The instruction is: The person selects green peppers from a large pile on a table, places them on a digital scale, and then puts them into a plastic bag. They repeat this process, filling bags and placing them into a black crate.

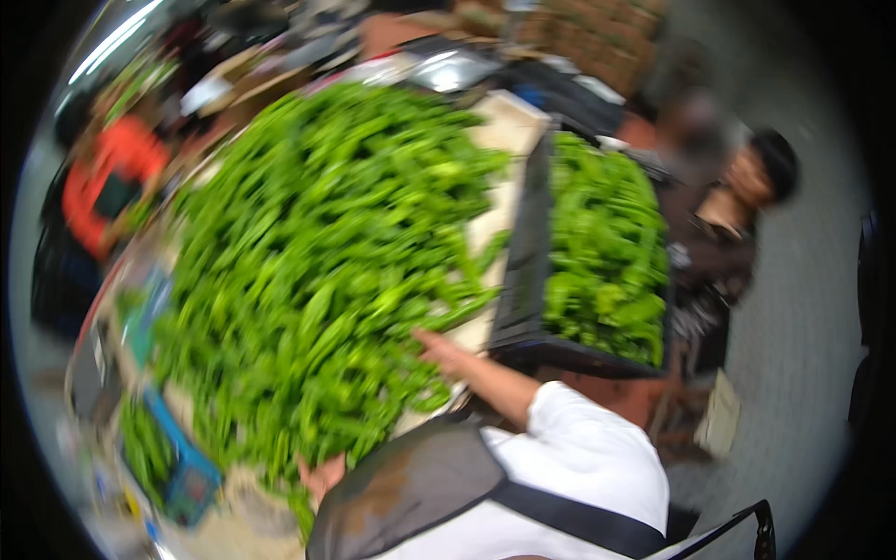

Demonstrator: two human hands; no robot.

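A wide heap of long green peppers (308, 259) covers most of the table in front of me. My right hand (441, 353) reaches to the near right edge of the heap, fingers extended and touching or just above the peppers; no pepper shows plainly in its grasp. Lower down, my left hand (324, 476) is at the near edge of the same heap, partly behind my apron (413, 483). Motion blur hides whether its fingers hold a pepper. Right of the heap stands a black plastic crate (521, 259) filled with green peppers (605, 259).
At the left edge a blue plastic basket (185, 469) holds more green peppers. One person in dark clothes (714, 245) is beside the crate; another in an orange top (115, 182) is at the far left. Cardboard boxes (259, 84) lie beyond the heap.
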